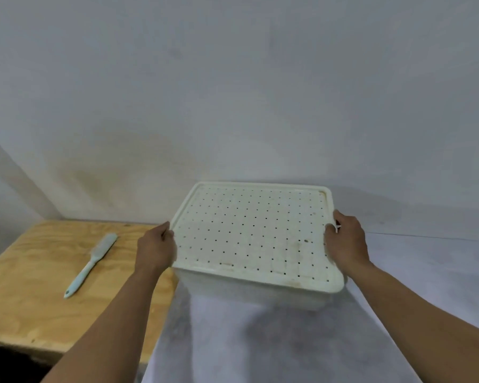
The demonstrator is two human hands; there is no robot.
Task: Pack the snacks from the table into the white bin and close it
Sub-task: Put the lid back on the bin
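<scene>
Bin (260, 295) x1, lid (252, 233) on | left hand (155, 248), right hand (347, 241) grasping lid's sides | brush (90, 264) x1

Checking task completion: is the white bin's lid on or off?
On. The perforated lid covers the white bin, both hands gripping its side edges; whether it is fully seated, cannot tell.

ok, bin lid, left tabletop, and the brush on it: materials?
Lid: looks like moulded plastic, off-white, matte, with a regular hole grid and rounded rim; some brownish stains. Left tabletop: plywood, unfinished-looking, visible grain and knots. Brush: probably plastic or silicone, pale blue-green, smooth; bristle area too blurred to tell.
</scene>
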